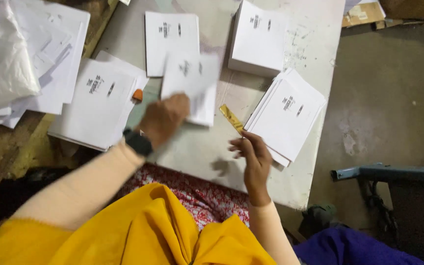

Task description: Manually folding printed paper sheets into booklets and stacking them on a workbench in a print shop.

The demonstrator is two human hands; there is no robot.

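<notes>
White table [207,152] is bearing paper stacks; left hand [164,119] is pinching a blurred sheet [192,81], right hand [255,156] gripping a gold strip [231,118] beside it, best kept flat.

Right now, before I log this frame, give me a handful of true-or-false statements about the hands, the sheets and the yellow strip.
1. The left hand holds a white sheet. True.
2. The right hand grips a pair of scissors. False: it pinches a flat yellow strip.
3. A black wristband sits on the left wrist. True.
4. Only one paper stack lies on the table. False: several white stacks lie there, among them a thick stack at the far side.
5. The strip lies under a stack. False: it is raised in the right hand's fingers.
</notes>
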